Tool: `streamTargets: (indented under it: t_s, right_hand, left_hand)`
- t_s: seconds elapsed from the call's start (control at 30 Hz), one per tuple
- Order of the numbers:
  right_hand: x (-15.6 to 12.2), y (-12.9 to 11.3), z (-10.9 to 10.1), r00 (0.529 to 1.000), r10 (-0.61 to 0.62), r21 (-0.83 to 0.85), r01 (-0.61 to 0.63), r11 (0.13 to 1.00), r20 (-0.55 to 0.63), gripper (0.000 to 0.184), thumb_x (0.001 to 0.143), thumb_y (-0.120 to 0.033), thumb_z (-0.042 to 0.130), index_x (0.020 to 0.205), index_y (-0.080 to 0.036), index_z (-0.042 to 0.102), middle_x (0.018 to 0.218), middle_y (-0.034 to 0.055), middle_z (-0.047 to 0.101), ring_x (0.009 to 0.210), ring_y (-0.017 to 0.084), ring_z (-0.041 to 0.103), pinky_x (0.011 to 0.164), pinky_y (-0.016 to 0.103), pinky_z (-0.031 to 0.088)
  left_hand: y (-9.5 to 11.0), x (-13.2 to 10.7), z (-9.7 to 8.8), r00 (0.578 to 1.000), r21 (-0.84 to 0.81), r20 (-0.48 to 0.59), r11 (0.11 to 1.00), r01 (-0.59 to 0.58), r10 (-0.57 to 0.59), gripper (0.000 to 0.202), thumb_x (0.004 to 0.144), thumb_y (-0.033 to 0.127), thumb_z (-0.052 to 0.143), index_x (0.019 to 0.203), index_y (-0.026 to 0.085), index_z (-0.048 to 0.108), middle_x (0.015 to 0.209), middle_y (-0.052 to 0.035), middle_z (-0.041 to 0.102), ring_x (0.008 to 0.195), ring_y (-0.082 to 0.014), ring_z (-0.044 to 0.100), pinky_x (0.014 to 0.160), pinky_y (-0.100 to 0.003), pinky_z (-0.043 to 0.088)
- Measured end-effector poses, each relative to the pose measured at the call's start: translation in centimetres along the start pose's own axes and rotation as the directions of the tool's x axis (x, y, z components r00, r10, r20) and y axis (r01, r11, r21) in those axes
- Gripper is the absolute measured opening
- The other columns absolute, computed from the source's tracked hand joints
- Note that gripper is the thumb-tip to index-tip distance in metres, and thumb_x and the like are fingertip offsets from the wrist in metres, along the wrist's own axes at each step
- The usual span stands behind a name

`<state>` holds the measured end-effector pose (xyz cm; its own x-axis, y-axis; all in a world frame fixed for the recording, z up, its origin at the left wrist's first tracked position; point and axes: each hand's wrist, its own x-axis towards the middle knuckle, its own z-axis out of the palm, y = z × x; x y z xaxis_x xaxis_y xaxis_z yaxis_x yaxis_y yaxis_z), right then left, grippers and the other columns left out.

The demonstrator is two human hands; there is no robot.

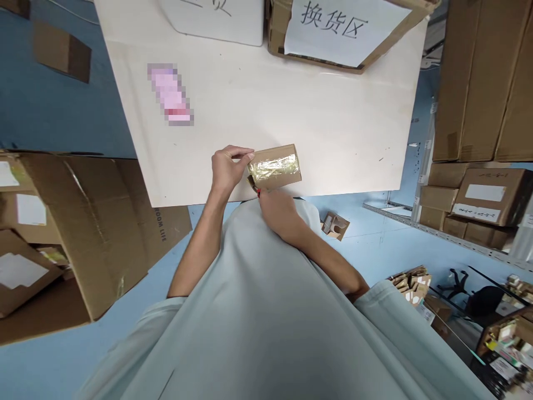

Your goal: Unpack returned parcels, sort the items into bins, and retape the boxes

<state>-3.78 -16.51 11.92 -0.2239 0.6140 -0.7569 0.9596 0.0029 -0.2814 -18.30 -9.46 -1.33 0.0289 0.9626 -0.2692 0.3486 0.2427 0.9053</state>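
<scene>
Left fingers point(244, 150) pinch the taped box point(276, 166) by its upper-left corner.

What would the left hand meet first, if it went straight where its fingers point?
Most likely the box; the left hand seems to pinch its left end, though depth is unclear.

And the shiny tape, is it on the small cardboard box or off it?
On: the shiny tape glints across the upper face of the small cardboard box, bare cardboard showing above and below it.
</scene>
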Motion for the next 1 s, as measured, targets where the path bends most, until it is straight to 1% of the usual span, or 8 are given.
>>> streamTargets:
  t_s: [0.1,0.2,0.33,0.43,0.57,0.67,0.77,1.0]
  right_hand:
    - [-0.9,0.6,-0.6,1.000,0.015,-0.025,-0.014,1.000,0.022,0.039,0.114,-0.004,0.043,0.141,-0.010,0.070,0.123,0.0208,0.085,0.113,0.031,0.083,0.090,0.035,0.062]
    - [-2.1,2.3,-1.4,0.999,0.018,0.013,-0.018,1.000,-0.026,0.038,0.125,-0.028,0.038,0.149,-0.014,0.064,0.119,0.0188,0.085,0.109,0.032,0.083,0.091,0.037,0.061]
    - [-3.5,6.5,-2.1,0.976,0.184,0.136,-0.167,0.977,-0.120,0.043,0.126,-0.041,0.035,0.155,-0.019,0.058,0.119,0.0160,0.086,0.107,0.034,0.082,0.089,0.037,0.058]
    - [-3.9,10.1,-2.0,0.934,0.297,0.228,-0.251,0.941,-0.198,0.038,0.121,-0.033,0.040,0.149,-0.018,0.060,0.118,0.0154,0.085,0.106,0.035,0.081,0.087,0.037,0.056]
    - [-4.1,12.9,-1.3,0.909,0.311,0.343,-0.209,0.916,-0.278,0.042,0.114,-0.027,0.045,0.153,-0.020,0.060,0.113,0.0113,0.085,0.100,0.032,0.080,0.087,0.038,0.056]
    - [-4.0,13.3,-1.1,0.899,0.241,0.394,-0.086,0.915,-0.365,0.046,0.114,-0.027,0.044,0.156,-0.023,0.061,0.117,0.0101,0.084,0.104,0.030,0.079,0.091,0.039,0.058]
    - [-3.3,12.9,-1.3,0.895,0.182,0.371,-0.020,0.928,-0.408,0.049,0.115,-0.026,0.041,0.160,-0.023,0.061,0.118,0.0110,0.082,0.106,0.029,0.078,0.094,0.039,0.059]
    - [-0.4,11.3,-2.4,0.910,0.204,0.253,-0.115,0.961,-0.361,0.056,0.119,-0.026,0.036,0.172,-0.018,0.051,0.123,0.0150,0.084,0.108,0.032,0.080,0.099,0.044,0.061]
  left_hand:
    - [0.0,0.3,-0.2,1.000,-0.008,0.010,1.000,0.002,-0.002,0.015,0.093,0.034,0.084,0.099,0.023,0.090,0.110,-0.0061,0.088,0.109,-0.0267,0.082,0.109,-0.044,0.067]
    - [0.0,0.4,-0.5,1.000,0.004,0.011,1.000,-0.001,0.001,0.019,0.093,0.038,0.084,0.101,0.022,0.089,0.111,-0.0073,0.087,0.109,-0.0273,0.081,0.109,-0.046,0.067]
    - [1.0,-0.4,0.0,0.997,0.123,-0.001,0.989,-0.077,0.077,0.024,0.100,0.041,0.078,0.113,0.023,0.087,0.120,-0.0080,0.085,0.116,-0.0291,0.079,0.113,-0.049,0.065]
    - [2.6,-1.4,2.2,0.967,0.273,0.028,0.929,-0.251,0.253,0.025,0.106,0.041,0.072,0.124,0.028,0.083,0.135,-0.0070,0.080,0.138,-0.0326,0.071,0.128,-0.058,0.054]
    - [4.3,-2.2,6.4,0.891,0.334,0.213,0.827,-0.451,0.400,0.022,0.113,0.041,0.063,0.126,0.030,0.079,0.145,-0.0066,0.075,0.160,-0.0368,0.056,0.140,-0.071,0.035]
    - [4.3,-2.0,8.3,0.871,0.339,0.231,0.804,-0.489,0.432,0.026,0.117,0.039,0.055,0.120,0.029,0.078,0.141,-0.0087,0.076,0.160,-0.0363,0.057,0.142,-0.074,0.032]
    - [3.7,-1.5,8.7,0.868,0.332,0.214,0.802,-0.496,0.449,0.027,0.118,0.040,0.054,0.116,0.029,0.078,0.134,-0.0094,0.077,0.157,-0.0352,0.061,0.141,-0.075,0.034]
    - [2.3,-0.2,8.6,0.837,0.262,0.212,0.796,-0.545,0.504,0.027,0.118,0.044,0.054,0.118,0.033,0.079,0.135,-0.0091,0.077,0.155,-0.0353,0.061,0.137,-0.076,0.038]
